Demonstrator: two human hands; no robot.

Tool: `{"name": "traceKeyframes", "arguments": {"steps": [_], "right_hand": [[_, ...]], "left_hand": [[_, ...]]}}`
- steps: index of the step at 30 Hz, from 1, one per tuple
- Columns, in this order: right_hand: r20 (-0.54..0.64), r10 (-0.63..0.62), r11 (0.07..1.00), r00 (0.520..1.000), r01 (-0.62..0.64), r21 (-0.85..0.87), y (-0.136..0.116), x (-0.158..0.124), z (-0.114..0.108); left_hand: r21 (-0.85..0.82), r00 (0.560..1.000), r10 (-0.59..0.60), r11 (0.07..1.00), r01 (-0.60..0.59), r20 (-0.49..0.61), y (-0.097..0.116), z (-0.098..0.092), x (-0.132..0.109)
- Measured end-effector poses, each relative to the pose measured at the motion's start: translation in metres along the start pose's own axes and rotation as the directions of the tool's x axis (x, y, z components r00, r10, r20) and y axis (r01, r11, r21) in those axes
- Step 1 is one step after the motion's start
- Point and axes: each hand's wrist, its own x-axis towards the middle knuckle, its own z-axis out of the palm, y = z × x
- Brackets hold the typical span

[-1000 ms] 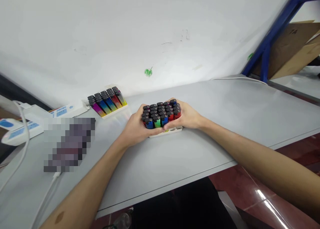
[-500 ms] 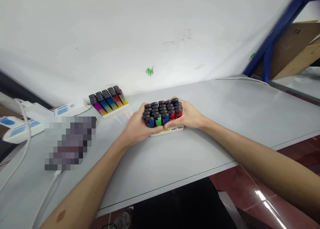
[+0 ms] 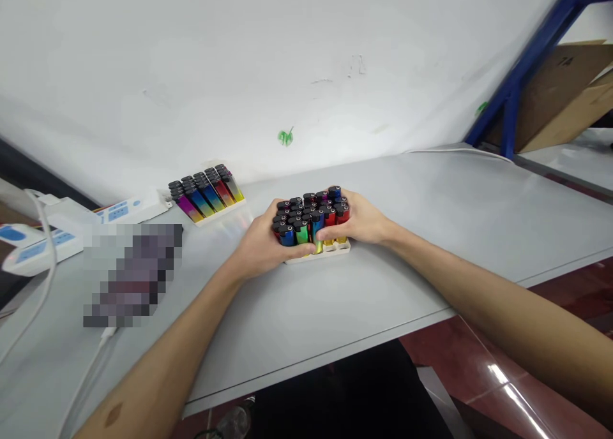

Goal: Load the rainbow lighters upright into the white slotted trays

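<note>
Several lighters (image 3: 301,230) with black tops and blue, green and red bodies stand packed in rows on a white slotted tray (image 3: 320,255). My left hand (image 3: 265,244) wraps round their left side, its thumb along the front. From the right, my right hand (image 3: 357,221) grips the same group, with its thumb across the front of the red ones. Open slots show at the tray's front right. Both hands' far fingers are hidden behind the lighters.
Another white tray (image 3: 223,214) of leaning lighters stands at the back left. Left of it lie power strips (image 3: 119,210), a pixelated dark object (image 3: 136,276) and a white cable (image 3: 86,375). Cardboard (image 3: 565,94) and a blue frame (image 3: 510,117) are at right.
The middle front blue lighter stands out more from the others, showing more of its body. More of the yellow lower bodies and the tray's front slots shows under my right thumb.
</note>
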Motion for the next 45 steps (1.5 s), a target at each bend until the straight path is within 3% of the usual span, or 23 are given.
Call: {"name": "traceKeyframes", "arguments": {"steps": [13, 19, 32, 45], "right_hand": [[0.098, -0.057, 0.997, 0.994, 0.051, 0.063, 0.001, -0.004, 0.003], [0.139, -0.032, 0.986, 0.99, 0.008, 0.168, 0.005, -0.005, 0.006], [0.032, -0.026, 0.999, 0.999, 0.025, 0.041, 0.001, -0.004, 0.009], [-0.045, 0.034, 0.995, 0.998, -0.029, 0.098, -0.003, -0.001, 0.013]], "left_hand": [[-0.144, 1.0, 0.005, 0.99, -0.002, 0.024, -0.008, 0.005, 0.0], [-0.167, 0.999, 0.037, 0.985, -0.031, 0.034, -0.007, 0.005, 0.001], [-0.056, 0.999, -0.044, 0.997, 0.045, 0.007, 0.001, 0.005, -0.001], [-0.09, 0.995, -0.098, 0.991, 0.096, -0.026, 0.0, 0.004, 0.003]]}}
